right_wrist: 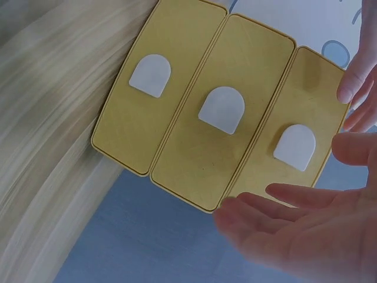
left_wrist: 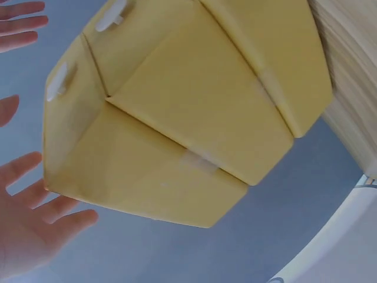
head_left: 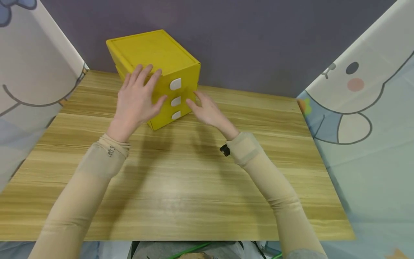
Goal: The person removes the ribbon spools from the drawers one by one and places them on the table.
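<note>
Yellow drawer box (head_left: 153,52) just beyond left hand (head_left: 136,97) and right hand (head_left: 208,109), with fingers loosely spread, gripping nothing. Best to steady opposite sides evenly, keeping clear of white tabs (head_left: 175,84).

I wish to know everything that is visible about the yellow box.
The yellow box looks like plastic or card. It has three closed, stacked drawers, each with a white, rounded tab. Translucent patches, perhaps tape, cross the side seams. It stands upright on the wooden table, towards the back, left of centre, turned at an angle. The left hand and right hand are near it; contact is unclear.
</note>
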### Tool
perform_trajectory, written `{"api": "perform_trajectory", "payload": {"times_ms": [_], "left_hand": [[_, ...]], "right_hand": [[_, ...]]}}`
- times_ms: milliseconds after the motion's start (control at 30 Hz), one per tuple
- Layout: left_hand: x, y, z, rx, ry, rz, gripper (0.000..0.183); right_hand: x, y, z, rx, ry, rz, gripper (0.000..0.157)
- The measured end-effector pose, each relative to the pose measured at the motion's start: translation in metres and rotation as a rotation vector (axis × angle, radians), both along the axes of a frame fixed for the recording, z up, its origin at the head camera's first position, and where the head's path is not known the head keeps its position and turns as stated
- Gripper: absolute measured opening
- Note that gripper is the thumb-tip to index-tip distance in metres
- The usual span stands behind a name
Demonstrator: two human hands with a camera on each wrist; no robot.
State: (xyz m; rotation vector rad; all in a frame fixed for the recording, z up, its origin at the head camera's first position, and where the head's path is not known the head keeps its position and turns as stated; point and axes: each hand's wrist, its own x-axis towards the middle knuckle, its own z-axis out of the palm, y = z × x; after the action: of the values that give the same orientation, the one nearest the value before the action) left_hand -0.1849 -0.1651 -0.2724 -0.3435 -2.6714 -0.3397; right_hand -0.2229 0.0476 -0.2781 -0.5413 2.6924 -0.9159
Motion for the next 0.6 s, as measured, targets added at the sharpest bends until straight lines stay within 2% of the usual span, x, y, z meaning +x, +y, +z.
{"api": "perform_trajectory", "payload": {"times_ms": [233, 400, 600], "left_hand": [[-0.004, -0.008, -0.005, 0.025, 0.067, -0.044, 0.059], [-0.006, -0.013, -0.007, 0.028, 0.066, -0.077, 0.056], [-0.009, -0.019, -0.008, 0.007, 0.080, -0.083, 0.055]], "right_hand": [[-0.006, -0.009, -0.001, -0.044, -0.058, -0.012, 0.064], [-0.012, -0.013, -0.003, -0.108, -0.088, -0.024, 0.062], [-0.018, -0.018, -0.004, -0.139, -0.098, -0.040, 0.060]]}}
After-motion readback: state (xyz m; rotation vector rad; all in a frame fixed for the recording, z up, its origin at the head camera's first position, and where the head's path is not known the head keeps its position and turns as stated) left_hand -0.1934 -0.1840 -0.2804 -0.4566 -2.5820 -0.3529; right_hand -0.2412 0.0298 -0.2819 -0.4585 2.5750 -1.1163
